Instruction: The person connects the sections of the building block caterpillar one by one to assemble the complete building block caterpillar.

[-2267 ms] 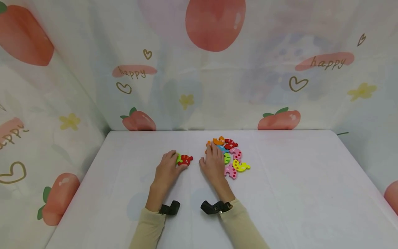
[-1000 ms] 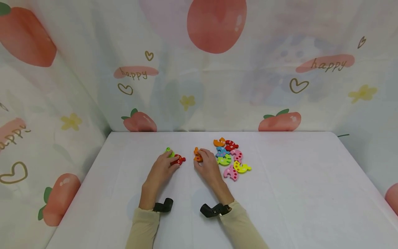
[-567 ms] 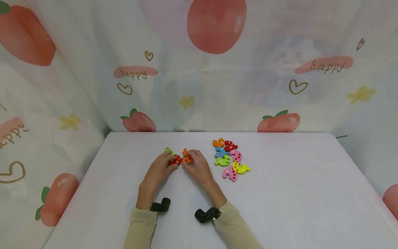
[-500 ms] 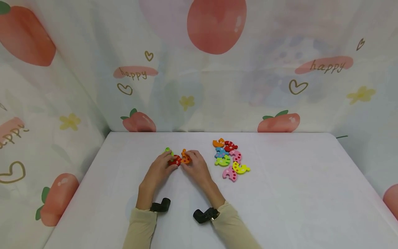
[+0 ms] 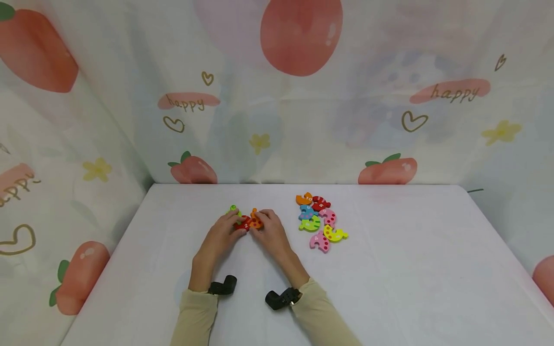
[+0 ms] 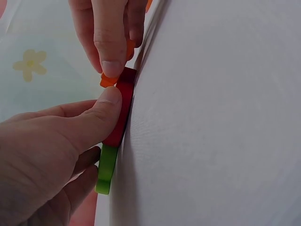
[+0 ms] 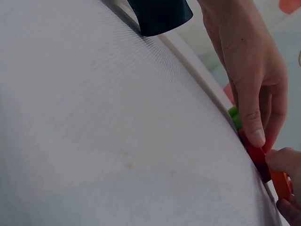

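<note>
Table [image 5: 411, 269], white-covered. Left of centre, left hand [image 5: 220, 234] grips red piece [image 5: 244, 223] between thumb and fingers; green piece [image 5: 233, 210] adjoins its left end, partly under the fingers. Right hand [image 5: 273, 234] pinches orange spotted piece [image 5: 256, 221], set against the red's right end; exact fit at the join cannot be told.

Surroundings: seven more pieces lie bunched to the right, apart from the right hand. Farthest, second orange piece [image 5: 304, 199], with second red piece [image 5: 321, 203] beside it; then blue piece [image 5: 308, 211], upper pink piece [image 5: 328, 217], second green piece [image 5: 309, 223], yellow piece [image 5: 335, 234] rightmost, lower pink piece [image 5: 320, 242] nearest. They block a straight path rightward. Left wrist camera [image 5: 223, 285] and right wrist camera [image 5: 282, 298] jut inward, narrowing the space between forearms.

Edges: far edge runs straight beyond the pieces, printed cloth [image 5: 298, 129] rising behind; left edge slants outward toward the near side. Widest room lies right of the yellow piece; a smaller stretch, left of the left hand.
</note>
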`<state>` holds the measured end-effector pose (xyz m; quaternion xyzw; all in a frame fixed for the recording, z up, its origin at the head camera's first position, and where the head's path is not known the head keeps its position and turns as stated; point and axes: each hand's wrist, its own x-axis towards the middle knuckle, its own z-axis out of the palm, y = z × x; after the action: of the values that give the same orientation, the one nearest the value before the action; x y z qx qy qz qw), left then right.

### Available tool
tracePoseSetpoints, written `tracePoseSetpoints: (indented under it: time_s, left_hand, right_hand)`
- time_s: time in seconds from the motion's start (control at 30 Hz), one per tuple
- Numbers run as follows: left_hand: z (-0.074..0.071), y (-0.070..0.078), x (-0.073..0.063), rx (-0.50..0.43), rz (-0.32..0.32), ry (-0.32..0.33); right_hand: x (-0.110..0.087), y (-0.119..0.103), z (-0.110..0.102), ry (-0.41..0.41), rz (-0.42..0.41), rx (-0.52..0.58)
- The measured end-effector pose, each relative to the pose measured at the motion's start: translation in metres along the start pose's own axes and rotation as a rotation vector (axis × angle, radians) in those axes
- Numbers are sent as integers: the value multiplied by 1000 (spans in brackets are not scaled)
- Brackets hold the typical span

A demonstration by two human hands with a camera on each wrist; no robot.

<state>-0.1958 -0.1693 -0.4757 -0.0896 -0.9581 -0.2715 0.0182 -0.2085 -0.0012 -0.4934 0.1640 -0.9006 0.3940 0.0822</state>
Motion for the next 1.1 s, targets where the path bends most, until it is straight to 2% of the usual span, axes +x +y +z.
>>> tracePoseSetpoints:
  time_s: [0.43, 0.67, 0.9, 1.1]
  left_hand:
    - [-2, 1, 0, -1, -9, -1]
    - [-3, 2, 0, -2, -6, 7]
    - [0, -1, -1, -21, -1, -12]
    - [0, 1, -2, -17, 3, 3]
  right_hand:
    - [0, 0, 2, 4, -81, -52]
    - [0, 1, 2, 17, -48, -56]
    - [-3, 4, 4, 21, -90, -57]
    - [-4, 6, 4, 1, -85, -45]
